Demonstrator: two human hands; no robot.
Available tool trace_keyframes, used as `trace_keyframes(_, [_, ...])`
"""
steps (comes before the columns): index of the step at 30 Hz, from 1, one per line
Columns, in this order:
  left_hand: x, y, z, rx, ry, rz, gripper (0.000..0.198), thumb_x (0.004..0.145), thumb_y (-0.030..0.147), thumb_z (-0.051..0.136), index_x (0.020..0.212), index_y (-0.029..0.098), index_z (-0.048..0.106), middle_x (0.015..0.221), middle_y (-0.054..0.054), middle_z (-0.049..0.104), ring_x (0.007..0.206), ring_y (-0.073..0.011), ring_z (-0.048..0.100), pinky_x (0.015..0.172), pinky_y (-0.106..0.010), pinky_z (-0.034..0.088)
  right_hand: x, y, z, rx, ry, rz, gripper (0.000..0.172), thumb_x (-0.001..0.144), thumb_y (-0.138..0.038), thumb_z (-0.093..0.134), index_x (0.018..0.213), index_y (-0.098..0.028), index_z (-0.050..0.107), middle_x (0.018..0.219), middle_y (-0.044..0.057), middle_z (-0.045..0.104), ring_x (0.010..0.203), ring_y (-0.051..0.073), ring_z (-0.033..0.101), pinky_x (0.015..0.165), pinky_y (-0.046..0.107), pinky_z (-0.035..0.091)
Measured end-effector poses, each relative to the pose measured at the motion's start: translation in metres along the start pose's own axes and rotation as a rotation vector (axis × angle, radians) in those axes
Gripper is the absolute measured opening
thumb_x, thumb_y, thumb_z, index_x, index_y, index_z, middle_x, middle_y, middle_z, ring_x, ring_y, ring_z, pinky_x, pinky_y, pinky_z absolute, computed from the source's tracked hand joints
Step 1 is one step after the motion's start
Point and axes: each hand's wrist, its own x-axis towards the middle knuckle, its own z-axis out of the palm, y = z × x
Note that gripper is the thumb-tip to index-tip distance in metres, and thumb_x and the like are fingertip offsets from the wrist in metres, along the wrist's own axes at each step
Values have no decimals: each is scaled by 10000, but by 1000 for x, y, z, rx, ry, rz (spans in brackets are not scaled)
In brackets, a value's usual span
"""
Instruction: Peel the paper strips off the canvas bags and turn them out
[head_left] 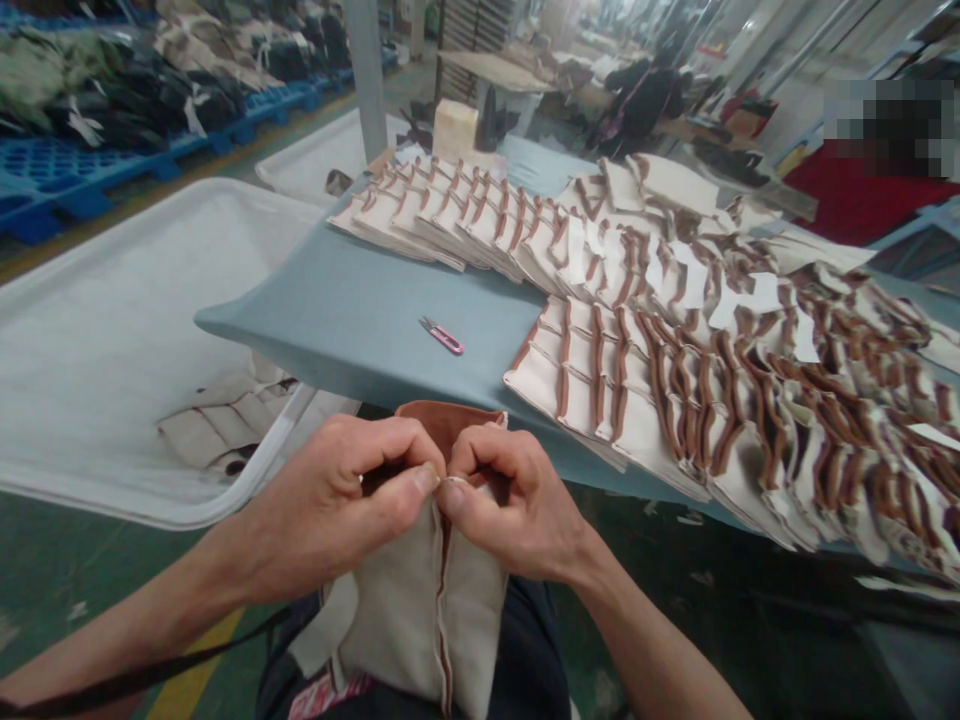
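Note:
A sewn fabric piece [397, 590], cream with brown at its upper edge and along a lengthwise seam, hangs over my lap. My left hand [375, 490] pinches it at the top of the seam, thumb against forefinger. Close beside it, almost touching, my right hand [510, 495] pinches the other side of the same seam. The exact spot between the fingertips is partly hidden. Beyond my hands, a pair of pink thread snips [442, 336] lies on the blue-grey table cover [337, 300].
Overlapping rows of similar cream and brown pieces [585, 370] spread over the table's right side. At left stands a white bin [135, 300] with several pieces [217, 425] inside. Blue pallets [142, 165] carry dark bundles behind it. A person in red [862, 190] is at the far right.

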Motion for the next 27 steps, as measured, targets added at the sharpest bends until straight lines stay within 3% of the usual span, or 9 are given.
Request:
trace_keyframes(5, [-1,-4,-5,-95,-137,-154,241,967,280,587,773,178,688,666,44,607,584,-101,522,530,-181,397,-6,0,0,-220,96,-70,245,780,-212,709,658,-235,497,599,-78,535,572,112,470,646,298,356])
trace_keyframes(10, [-2,-7,-13,-136,-321,-271,216,917,338,641,783,176,691,694,23,645,611,-118,558,537,-183,426,-11,2,-12,-124,-71,-112,171,919,-235,749,793,-222,634,742,-47,714,651,115,589,686,264,440])
trace_keyframes(13, [-1,-3,-17,-26,-310,-204,207,947,273,602,817,181,734,712,15,713,618,-122,605,552,-186,438,-12,3,-18,-201,-75,-197,165,979,-245,737,836,-223,655,780,-18,753,703,135,634,728,279,455])
trace_keyframes(17, [2,6,-19,177,-241,-41,192,948,177,573,838,204,729,666,68,667,571,-91,555,547,-188,396,-8,-2,-21,-354,-76,-306,134,992,-218,682,859,-205,678,764,19,768,693,163,655,761,325,457])
trace_keyframes(21, [2,10,-17,360,-151,132,181,899,100,554,784,209,642,664,76,625,591,-87,551,564,-224,352,-2,-8,-18,-472,-94,-282,101,929,-203,629,852,-196,694,762,49,788,651,181,654,694,339,421])
trace_keyframes(24, [-3,9,-14,445,-101,215,207,950,89,538,806,214,617,703,64,638,633,-98,596,601,-238,378,1,-8,-14,-457,-54,-265,90,846,-196,599,760,-214,615,662,5,689,599,157,587,636,321,361])
trace_keyframes(27, [-10,6,-13,494,-70,269,244,1059,123,498,884,212,642,807,28,697,726,-121,665,684,-243,443,3,-10,-11,-283,-34,-180,101,793,-178,572,711,-224,537,601,-62,533,548,107,474,583,282,304])
